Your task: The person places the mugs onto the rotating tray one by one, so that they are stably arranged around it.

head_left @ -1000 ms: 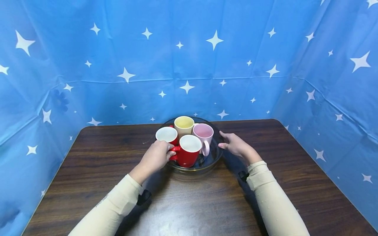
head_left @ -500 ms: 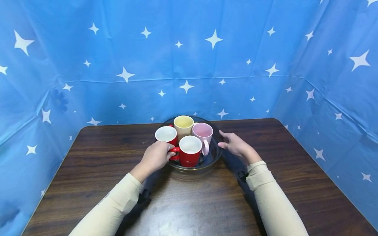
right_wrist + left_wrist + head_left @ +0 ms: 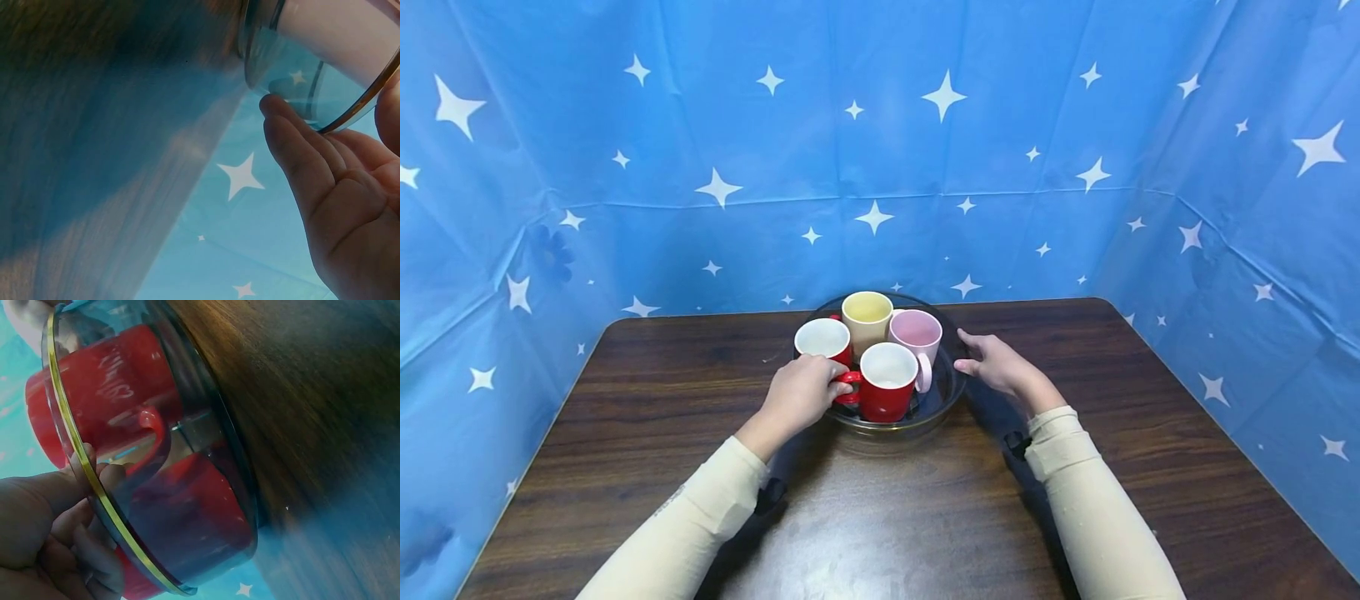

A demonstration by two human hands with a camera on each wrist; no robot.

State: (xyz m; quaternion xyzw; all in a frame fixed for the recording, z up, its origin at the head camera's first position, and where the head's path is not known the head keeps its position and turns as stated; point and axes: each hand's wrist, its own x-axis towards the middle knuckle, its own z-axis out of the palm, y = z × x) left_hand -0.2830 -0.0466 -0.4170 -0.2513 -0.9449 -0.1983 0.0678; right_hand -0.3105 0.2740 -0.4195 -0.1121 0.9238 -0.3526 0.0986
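Note:
My left hand (image 3: 801,390) pinches the handle of the front red mug (image 3: 889,393), white inside, standing in a clear glass bowl (image 3: 943,400). In the left wrist view, thumb and fingertips meet at the red handle (image 3: 153,440), by the bowl's gold rim. Around it in the bowl are a second red mug (image 3: 822,336), a yellow mug (image 3: 867,312) and a pink mug (image 3: 916,329). My right hand (image 3: 1000,367) is at the bowl's right side, fingers nearly straight. Its fingertips lie against or close to the outer glass in the right wrist view; the thumb is partly cut off.
The bowl stands towards the far edge of a dark wooden table (image 3: 910,508). A blue curtain (image 3: 880,150) with white stars hangs behind the table and along both sides.
The front red mug has shifted slightly right towards the pink mug and stands straighter, with my left hand still on its handle. My right hand has stayed by the bowl.

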